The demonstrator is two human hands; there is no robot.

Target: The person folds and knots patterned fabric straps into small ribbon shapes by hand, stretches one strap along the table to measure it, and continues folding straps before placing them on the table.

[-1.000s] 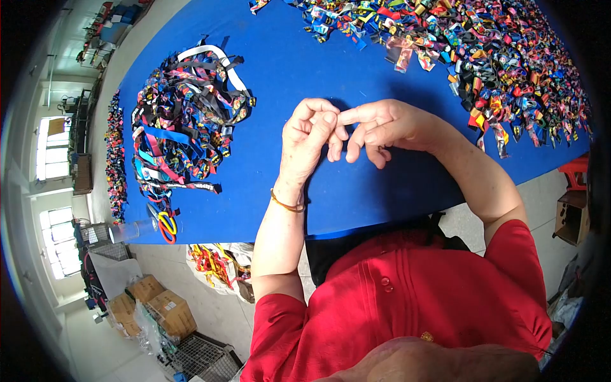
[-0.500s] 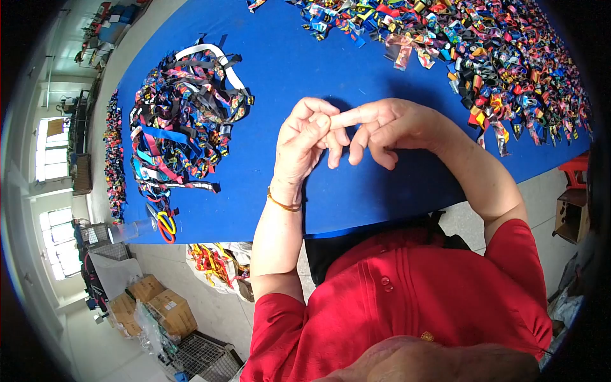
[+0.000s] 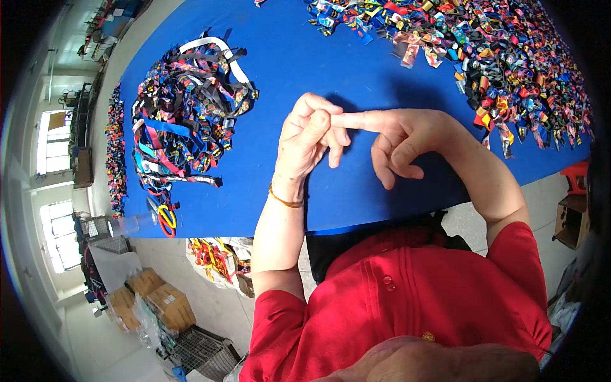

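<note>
Above the blue tabletop point(image 3: 356, 63), my left hand point(image 3: 307, 140) pinches the tip of my right index finger between thumb and fingers. A thin bracelet is on that wrist. My right hand point(image 3: 410, 135) holds nothing; its index finger points straight across to the left hand, while the other fingers hang loosely bent and apart. To the left lies a heap of long patterned straps point(image 3: 184, 121), with a white strap point(image 3: 232, 60) along its top. Scissors with yellow and red handles point(image 3: 167, 219) rest at the table edge below that heap.
A large spread of short colourful ribbon pieces point(image 3: 509, 63) covers the table's upper right. A clear plastic cup point(image 3: 124, 225) lies by the left edge. On the floor are a bag of red and yellow strips point(image 3: 216, 261), cardboard boxes point(image 3: 168, 305) and a wire crate point(image 3: 203, 353).
My right hand has shifted slightly right and its index finger has straightened, with the other fingers dropping away from the left hand. The left hand's pinch stays at about the same spot.
</note>
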